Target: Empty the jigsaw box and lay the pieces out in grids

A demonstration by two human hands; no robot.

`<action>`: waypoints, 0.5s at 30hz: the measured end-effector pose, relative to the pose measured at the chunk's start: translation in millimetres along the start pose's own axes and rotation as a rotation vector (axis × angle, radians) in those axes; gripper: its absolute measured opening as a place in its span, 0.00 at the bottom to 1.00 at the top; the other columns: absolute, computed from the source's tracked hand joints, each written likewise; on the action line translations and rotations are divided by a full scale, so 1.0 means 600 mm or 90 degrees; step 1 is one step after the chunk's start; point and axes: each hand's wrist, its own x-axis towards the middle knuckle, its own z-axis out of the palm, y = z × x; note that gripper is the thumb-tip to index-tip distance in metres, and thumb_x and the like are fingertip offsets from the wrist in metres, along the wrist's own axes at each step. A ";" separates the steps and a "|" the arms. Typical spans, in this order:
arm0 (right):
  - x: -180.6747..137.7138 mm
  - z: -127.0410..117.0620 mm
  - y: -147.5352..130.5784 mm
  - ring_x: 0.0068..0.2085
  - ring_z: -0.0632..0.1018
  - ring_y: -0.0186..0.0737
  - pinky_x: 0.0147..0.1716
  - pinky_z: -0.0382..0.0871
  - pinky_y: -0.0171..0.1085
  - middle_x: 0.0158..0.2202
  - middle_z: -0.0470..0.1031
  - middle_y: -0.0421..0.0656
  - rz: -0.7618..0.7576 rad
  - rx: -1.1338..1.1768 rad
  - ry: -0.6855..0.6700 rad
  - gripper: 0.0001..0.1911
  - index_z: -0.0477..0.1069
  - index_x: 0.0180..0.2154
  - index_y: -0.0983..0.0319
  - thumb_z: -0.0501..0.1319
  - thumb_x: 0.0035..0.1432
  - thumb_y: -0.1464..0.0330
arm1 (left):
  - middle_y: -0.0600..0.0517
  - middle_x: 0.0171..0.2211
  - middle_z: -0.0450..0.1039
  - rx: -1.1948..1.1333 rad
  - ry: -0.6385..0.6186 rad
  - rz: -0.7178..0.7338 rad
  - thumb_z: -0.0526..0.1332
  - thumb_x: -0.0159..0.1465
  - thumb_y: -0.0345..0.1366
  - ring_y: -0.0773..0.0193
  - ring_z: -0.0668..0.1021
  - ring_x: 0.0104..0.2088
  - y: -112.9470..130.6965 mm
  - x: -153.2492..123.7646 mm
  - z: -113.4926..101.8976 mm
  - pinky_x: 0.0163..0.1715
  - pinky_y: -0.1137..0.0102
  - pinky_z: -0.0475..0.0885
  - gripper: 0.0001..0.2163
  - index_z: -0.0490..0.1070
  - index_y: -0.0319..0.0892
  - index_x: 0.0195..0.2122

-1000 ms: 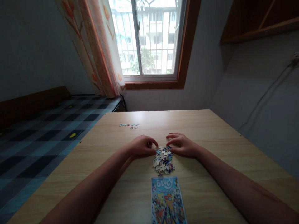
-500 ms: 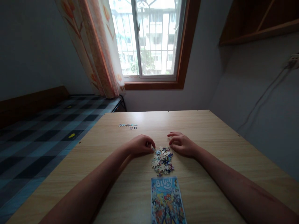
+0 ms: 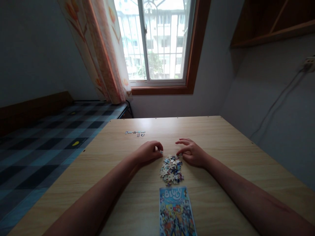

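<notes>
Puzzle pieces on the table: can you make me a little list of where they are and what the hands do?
Pile: loose pieces, mid-table
Row: far left, two pieces just nearer
Left hand: pinching a small piece
Right hand: fingers parted, at the pile's far edge
Picture sheet: nearest the viewer

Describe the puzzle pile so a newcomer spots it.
On the pale wooden table, find the blue "Bluey" picture nearest the camera. Just beyond its top edge lies the puzzle pile: a jumbled heap, unlike the row of pieces farther off, left.
</notes>
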 end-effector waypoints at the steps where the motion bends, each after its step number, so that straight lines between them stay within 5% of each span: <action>1: 0.000 0.001 0.002 0.61 0.69 0.51 0.61 0.62 0.56 0.55 0.75 0.41 0.003 -0.009 0.012 0.21 0.83 0.35 0.52 0.59 0.47 0.80 | 0.54 0.30 0.75 -0.019 0.004 -0.016 0.66 0.55 0.37 0.65 0.73 0.29 -0.002 0.001 0.001 0.31 0.72 0.66 0.10 0.78 0.42 0.38; 6: 0.001 0.004 0.005 0.60 0.70 0.50 0.61 0.63 0.54 0.54 0.75 0.43 0.001 0.000 0.074 0.22 0.82 0.38 0.53 0.59 0.48 0.80 | 0.51 0.31 0.79 -0.102 0.037 -0.063 0.63 0.59 0.37 0.63 0.76 0.32 -0.013 0.008 0.005 0.35 0.70 0.69 0.11 0.80 0.40 0.39; 15: 0.000 0.000 -0.010 0.61 0.69 0.50 0.61 0.63 0.54 0.56 0.75 0.39 -0.051 0.001 0.017 0.22 0.83 0.34 0.51 0.59 0.48 0.81 | 0.50 0.31 0.80 -0.093 0.051 -0.073 0.62 0.61 0.37 0.63 0.77 0.30 -0.014 0.009 0.005 0.35 0.69 0.70 0.12 0.81 0.41 0.43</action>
